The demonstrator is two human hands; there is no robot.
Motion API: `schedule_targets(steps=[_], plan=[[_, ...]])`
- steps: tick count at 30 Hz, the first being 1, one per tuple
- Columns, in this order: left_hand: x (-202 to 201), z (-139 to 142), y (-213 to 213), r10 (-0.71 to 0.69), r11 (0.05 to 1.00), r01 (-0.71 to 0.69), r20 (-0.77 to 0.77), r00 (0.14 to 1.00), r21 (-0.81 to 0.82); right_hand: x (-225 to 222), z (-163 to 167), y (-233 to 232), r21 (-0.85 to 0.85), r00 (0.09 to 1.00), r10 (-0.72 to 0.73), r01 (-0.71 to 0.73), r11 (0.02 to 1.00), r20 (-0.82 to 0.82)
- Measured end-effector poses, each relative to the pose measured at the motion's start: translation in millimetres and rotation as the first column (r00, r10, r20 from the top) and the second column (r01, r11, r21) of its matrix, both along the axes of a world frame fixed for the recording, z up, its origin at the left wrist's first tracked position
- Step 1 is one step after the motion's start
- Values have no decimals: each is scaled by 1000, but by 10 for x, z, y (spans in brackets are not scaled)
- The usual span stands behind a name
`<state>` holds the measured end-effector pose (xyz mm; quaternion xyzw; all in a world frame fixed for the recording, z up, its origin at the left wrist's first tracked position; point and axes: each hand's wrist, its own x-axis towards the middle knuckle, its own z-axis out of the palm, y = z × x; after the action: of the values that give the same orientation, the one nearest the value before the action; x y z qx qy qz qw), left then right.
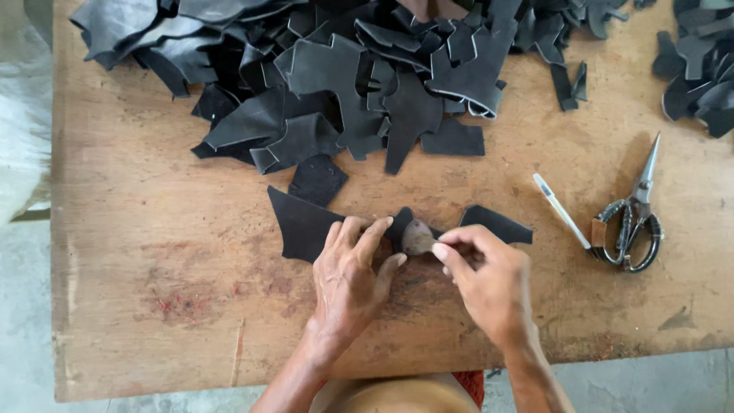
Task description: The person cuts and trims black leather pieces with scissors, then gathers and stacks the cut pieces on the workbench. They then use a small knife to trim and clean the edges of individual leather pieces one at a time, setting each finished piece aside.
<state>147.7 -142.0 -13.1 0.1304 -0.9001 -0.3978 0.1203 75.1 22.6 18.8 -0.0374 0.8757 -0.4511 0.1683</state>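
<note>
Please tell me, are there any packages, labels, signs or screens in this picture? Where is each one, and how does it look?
None of these is in view. The worn wooden table bears only black leather pieces, a white pen and a pair of metal scissors.
</note>
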Motion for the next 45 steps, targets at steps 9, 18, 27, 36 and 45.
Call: schedule_targets(steps=[9, 18, 27, 36, 45], plan=[[24, -25, 38, 18, 999, -18, 11, 1000, 29, -192, -262, -18, 110, 996, 84, -83, 990, -3], [220, -146, 47, 56, 997, -51, -95, 994, 55, -246, -214, -79, 208, 992, 80, -100, 973, 102], [509, -272, 269, -268, 952, 251, -78, 960, -176, -262, -208, -79, 234, 988, 88, -116, 965, 126], [630, -236, 536, -250, 892, 303, 193, 949, -336, -269, -213, -85, 228, 986, 78, -110, 967, 144], [609, -244, 571, -299, 868, 360, 220, 929, -342, -271, -214, -83, 218, 986, 90, -120, 969, 139]])
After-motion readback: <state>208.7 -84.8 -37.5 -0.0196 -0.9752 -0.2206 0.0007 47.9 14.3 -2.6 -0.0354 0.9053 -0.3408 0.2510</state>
